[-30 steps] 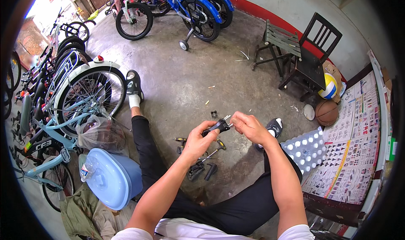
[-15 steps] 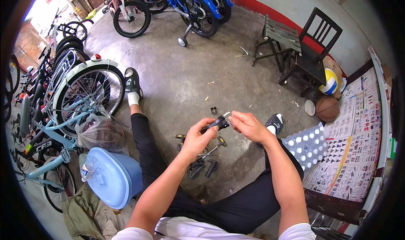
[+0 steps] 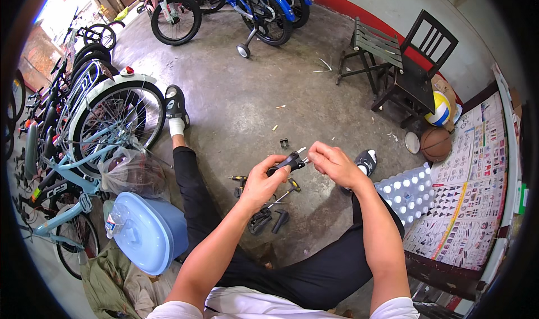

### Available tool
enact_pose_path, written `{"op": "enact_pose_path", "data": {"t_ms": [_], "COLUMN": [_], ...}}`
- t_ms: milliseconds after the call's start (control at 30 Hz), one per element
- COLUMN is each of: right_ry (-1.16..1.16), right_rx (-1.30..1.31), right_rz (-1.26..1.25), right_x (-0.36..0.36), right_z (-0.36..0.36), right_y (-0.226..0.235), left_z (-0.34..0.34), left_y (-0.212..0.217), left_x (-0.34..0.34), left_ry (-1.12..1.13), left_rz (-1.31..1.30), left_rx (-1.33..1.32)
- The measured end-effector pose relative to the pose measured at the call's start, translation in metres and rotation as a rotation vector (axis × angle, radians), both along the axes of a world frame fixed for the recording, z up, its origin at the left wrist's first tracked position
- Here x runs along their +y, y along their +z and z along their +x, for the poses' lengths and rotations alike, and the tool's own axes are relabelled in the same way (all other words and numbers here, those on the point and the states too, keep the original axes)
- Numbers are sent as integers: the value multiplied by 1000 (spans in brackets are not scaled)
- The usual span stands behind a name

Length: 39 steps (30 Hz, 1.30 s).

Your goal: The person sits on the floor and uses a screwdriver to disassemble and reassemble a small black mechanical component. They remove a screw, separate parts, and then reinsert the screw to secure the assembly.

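Observation:
Over the floor between my knees, my left hand (image 3: 261,183) is closed round a small black plastic part (image 3: 292,161). Two thin pale prongs stick out of the part's far end, toward my right hand (image 3: 334,165). That hand is pinched just beside the prongs; anything between its fingertips is too small or hidden to make out. Below the hands, a screwdriver with a yellow and black handle (image 3: 293,185) lies on the floor. Black parts (image 3: 260,220) and a black angled piece (image 3: 280,221) lie nearby. Beyond the hands sits a small black clip-like piece (image 3: 284,143).
A light blue lidded bin (image 3: 151,232) and a pale blue bicycle (image 3: 84,164) stand at my left. To the right are a pack of capped bottles (image 3: 405,194), a basketball (image 3: 435,144) and a dark chair (image 3: 415,86). A blue bicycle (image 3: 261,10) stands at the far side.
My right hand has drawn slightly away from the black part, and more of the prongs shows. The left hand keeps its hold and has barely moved.

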State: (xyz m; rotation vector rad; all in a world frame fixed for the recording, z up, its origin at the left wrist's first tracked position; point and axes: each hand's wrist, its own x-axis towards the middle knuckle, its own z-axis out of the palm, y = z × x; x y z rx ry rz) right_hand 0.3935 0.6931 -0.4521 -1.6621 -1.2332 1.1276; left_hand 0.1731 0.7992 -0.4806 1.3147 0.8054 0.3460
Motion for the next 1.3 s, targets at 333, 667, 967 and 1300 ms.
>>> {"op": "enact_pose_path", "data": {"t_ms": [333, 667, 967, 1300], "right_ry": [10, 35, 46, 16], "right_rx": [-7, -11, -11, 8], "right_rz": [35, -18, 63, 132], "right_x": [0, -1, -1, -1], "right_z": [0, 1, 1, -3], "right_y": [-6, -8, -13, -8], "left_z": [1, 2, 5, 6], "left_y": [-3, 2, 6, 9], "left_x": [1, -1, -1, 0], "left_ry": [-10, -18, -2, -1], "left_rz": [16, 0, -42, -33], "left_rx": [15, 13, 15, 34]}}
